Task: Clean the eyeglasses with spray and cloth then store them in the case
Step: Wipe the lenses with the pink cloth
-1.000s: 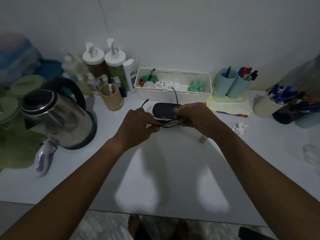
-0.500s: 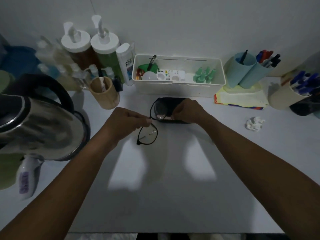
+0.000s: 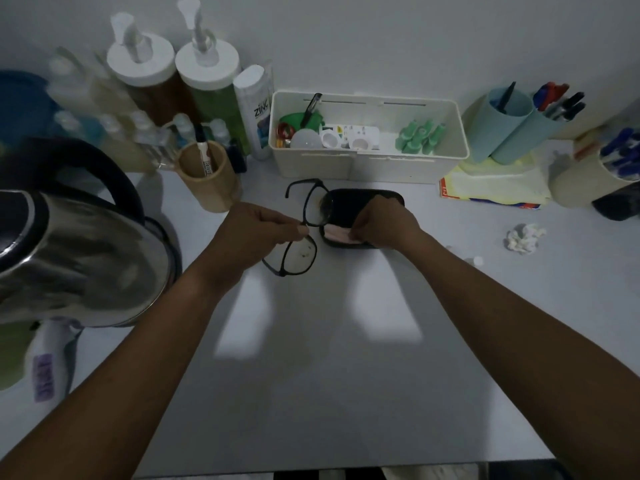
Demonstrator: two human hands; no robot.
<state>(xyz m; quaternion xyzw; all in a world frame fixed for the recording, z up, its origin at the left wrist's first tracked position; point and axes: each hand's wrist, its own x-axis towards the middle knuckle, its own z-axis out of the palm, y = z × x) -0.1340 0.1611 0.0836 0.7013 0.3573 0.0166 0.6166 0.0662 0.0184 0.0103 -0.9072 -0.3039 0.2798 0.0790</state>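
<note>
Black-framed eyeglasses (image 3: 299, 253) were held just above the table (image 3: 311, 375), pinched at the bridge between thumb and forefinger of the left hand (image 3: 256, 233). Their long axis ran from near-left to far-right. One lens hung nearer the person, the other overlapped the left end of the case (image 3: 360, 200), and the temples stood unfolded toward the wall (image 3: 381, 39).

The case, black and lying open, sat just right of the eyeglasses. The right hand (image 3: 384, 225) rested over it with fingers curled, pinching the pink cloth (image 3: 336, 234) at the case's near edge. The cloth therefore lay immediately right of the pinched bridge, and the right hand was the nearer to it. In judgement, drawing the cloth out and leftward to the lenses was the move at hand.

The table was white and smooth. A steel kettle (image 3: 79, 258) stood at the left. A white storage box (image 3: 367, 164) stood just behind the case, against the wall.
</note>
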